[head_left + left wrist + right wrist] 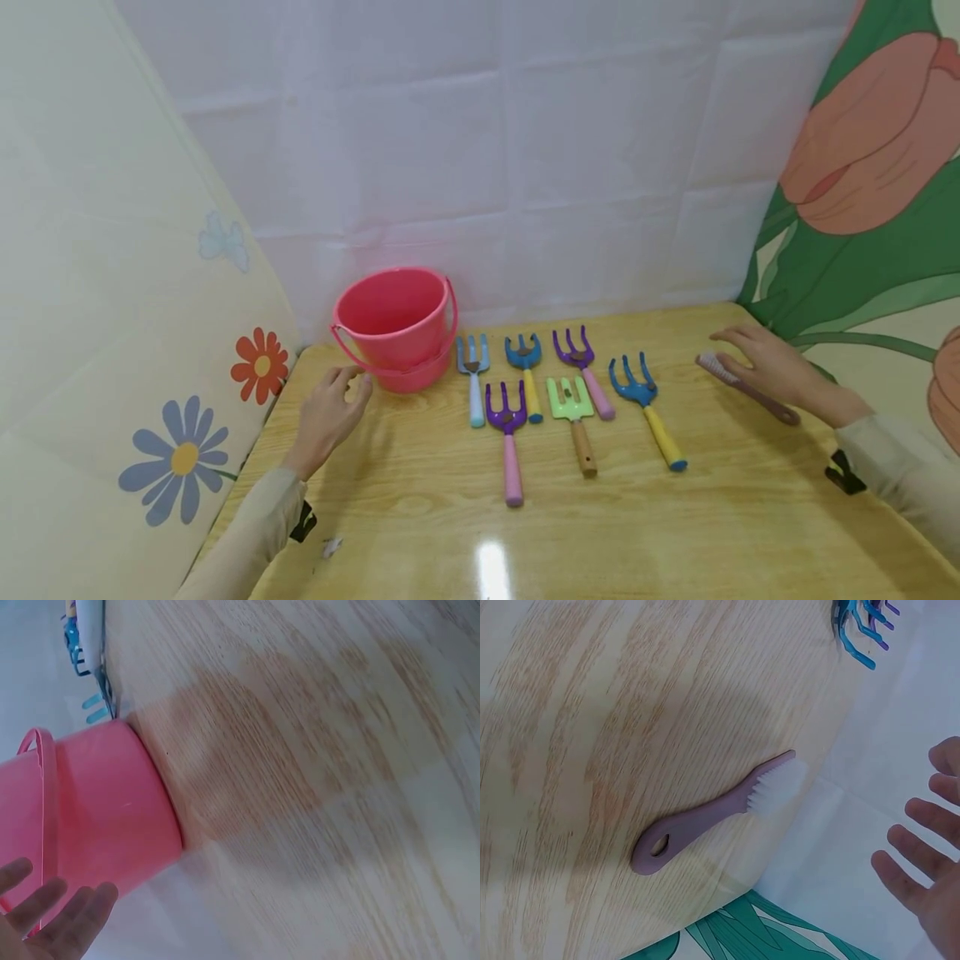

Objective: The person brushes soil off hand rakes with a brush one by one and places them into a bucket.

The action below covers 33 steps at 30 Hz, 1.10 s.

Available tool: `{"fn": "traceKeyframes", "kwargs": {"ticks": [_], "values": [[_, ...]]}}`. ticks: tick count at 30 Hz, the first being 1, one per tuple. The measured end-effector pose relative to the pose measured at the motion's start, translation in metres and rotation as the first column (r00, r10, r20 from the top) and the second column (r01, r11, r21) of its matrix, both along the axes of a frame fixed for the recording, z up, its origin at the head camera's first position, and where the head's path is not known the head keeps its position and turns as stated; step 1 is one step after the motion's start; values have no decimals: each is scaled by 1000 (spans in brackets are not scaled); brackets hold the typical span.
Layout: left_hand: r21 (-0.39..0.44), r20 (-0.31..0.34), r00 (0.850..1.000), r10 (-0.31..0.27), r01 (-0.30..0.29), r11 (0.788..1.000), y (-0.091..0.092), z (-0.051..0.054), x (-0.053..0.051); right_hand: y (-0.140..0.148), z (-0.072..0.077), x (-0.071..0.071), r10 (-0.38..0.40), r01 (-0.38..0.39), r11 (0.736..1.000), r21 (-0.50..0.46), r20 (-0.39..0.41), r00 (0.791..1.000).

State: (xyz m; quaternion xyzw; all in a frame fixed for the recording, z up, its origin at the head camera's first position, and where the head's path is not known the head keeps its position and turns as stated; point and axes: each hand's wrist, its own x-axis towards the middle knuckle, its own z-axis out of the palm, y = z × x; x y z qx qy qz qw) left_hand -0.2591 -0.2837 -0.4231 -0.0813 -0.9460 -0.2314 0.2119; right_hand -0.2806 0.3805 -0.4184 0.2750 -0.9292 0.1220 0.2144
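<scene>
My left hand (330,417) hovers just left of the pink bucket (405,350), fingers loosely bent and holding nothing; in the left wrist view its fingers (79,919) appear in front of the bucket's side. My right hand (772,367) is above a scrub brush (697,821) with a mauve handle and white bristles. That brush lies on the table, apart from the fingers (922,855), which are spread and empty. Between the hands lie several small garden forks, among them a purple one with a pink handle (511,458) and a green one with a wooden handle (582,446).
Blue forks with yellow handles (660,429) and a light blue fork (476,392) lie by the bucket and toward the right. A small whitish scrap (332,547) is near the front left of the wooden table (420,517). White cloth (585,167) hangs behind.
</scene>
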Motion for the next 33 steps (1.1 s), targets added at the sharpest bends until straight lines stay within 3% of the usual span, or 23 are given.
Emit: {"fn": "traceKeyframes", "kwargs": {"ticks": [7, 33], "values": [[5, 24, 1000, -4, 4, 1000, 1, -3, -1, 1, -4, -3, -13, 14, 1000, 8, -3, 1000], [-19, 11, 1000, -24, 24, 1000, 3, -12, -2, 4, -11, -1, -138, 140, 989, 48, -31, 990]]}}
